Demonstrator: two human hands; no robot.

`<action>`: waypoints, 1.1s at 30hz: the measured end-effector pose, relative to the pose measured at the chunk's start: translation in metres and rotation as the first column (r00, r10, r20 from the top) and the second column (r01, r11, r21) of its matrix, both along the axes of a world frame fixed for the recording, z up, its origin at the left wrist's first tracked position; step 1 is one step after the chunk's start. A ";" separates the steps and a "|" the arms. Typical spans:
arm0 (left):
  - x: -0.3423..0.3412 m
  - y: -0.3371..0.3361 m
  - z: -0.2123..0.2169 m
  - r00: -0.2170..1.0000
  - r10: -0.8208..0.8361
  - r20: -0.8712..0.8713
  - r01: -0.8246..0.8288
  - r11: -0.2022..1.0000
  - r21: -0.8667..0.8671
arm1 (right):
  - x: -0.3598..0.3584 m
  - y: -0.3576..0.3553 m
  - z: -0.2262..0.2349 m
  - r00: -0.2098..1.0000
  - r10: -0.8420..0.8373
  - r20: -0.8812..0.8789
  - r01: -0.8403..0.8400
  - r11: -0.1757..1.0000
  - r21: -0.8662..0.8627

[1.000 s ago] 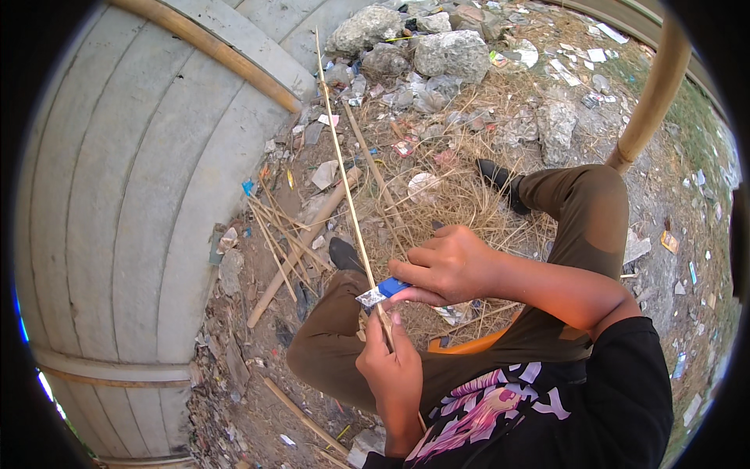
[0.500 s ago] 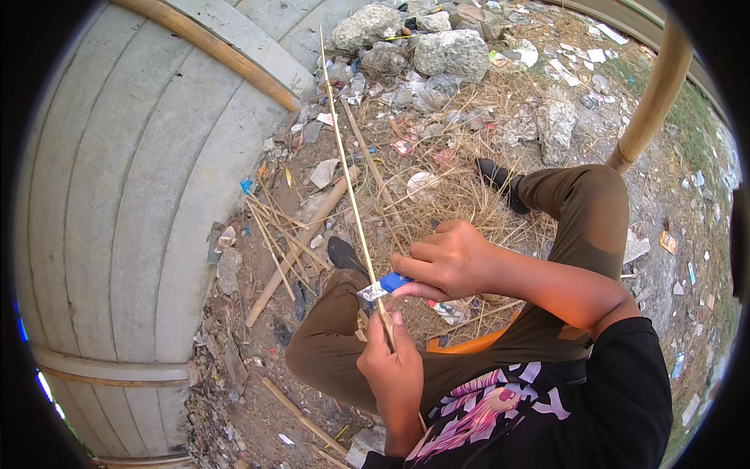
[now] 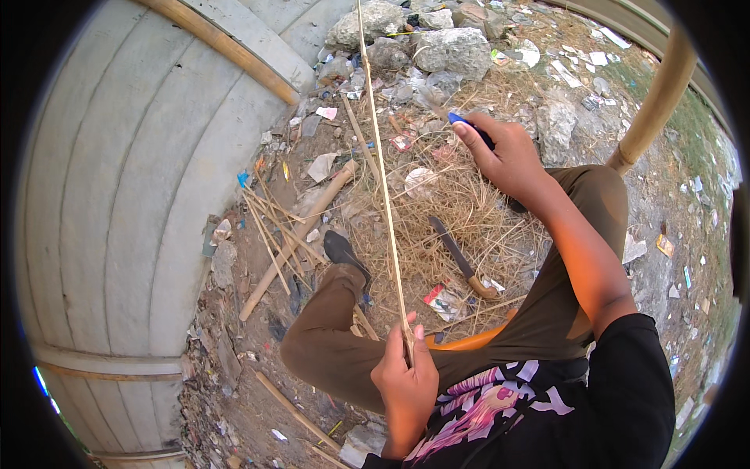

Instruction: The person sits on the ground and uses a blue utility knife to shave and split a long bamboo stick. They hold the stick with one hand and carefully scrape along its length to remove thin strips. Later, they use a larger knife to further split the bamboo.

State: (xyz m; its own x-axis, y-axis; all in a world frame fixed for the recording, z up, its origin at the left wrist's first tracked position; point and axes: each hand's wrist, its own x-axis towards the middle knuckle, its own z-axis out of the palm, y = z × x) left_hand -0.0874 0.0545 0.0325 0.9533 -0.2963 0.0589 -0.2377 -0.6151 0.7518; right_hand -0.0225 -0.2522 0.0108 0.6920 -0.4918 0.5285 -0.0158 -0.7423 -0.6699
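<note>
A long thin bamboo strip (image 3: 384, 187) stands nearly upright; a small, seemingly blue-handled knife (image 3: 469, 128) is raised.

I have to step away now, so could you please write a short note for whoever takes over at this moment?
Left hand: closed around the lower end of a thin bamboo strip, which stands nearly upright over the lap.
Right hand: stretched out over the heap of shavings, gripping a blue-handled cutter, clear of the strip.
A large knife lies on the shavings; more bamboo sticks lie by the wall.
Done: shavings piled. Left: cannot tell how much more trimming the strip needs.
</note>
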 end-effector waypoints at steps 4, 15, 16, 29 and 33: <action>0.012 -0.008 0.010 0.999 0.034 -0.004 -0.034 0.999 0.012 | -0.007 0.034 0.004 0.977 0.170 0.131 -0.179 0.982 0.060; 0.023 -0.001 0.012 0.995 0.094 0.017 -0.094 0.995 -0.025 | -0.030 0.120 -0.005 0.797 0.603 -0.038 -0.579 0.744 -0.333; 0.022 -0.001 0.008 0.995 0.087 0.040 -0.085 0.995 -0.044 | -0.028 0.116 -0.002 0.823 0.567 -0.029 -0.546 0.777 -0.313; 0.019 -0.005 0.001 0.995 0.028 0.092 -0.029 1.000 0.005 | -0.024 0.085 0.011 0.899 0.439 -0.018 -0.424 0.856 -0.297; 0.008 -0.009 0.006 0.999 0.031 0.011 -0.032 0.999 0.017 | -0.015 0.067 0.008 0.954 0.296 0.035 -0.277 0.924 -0.264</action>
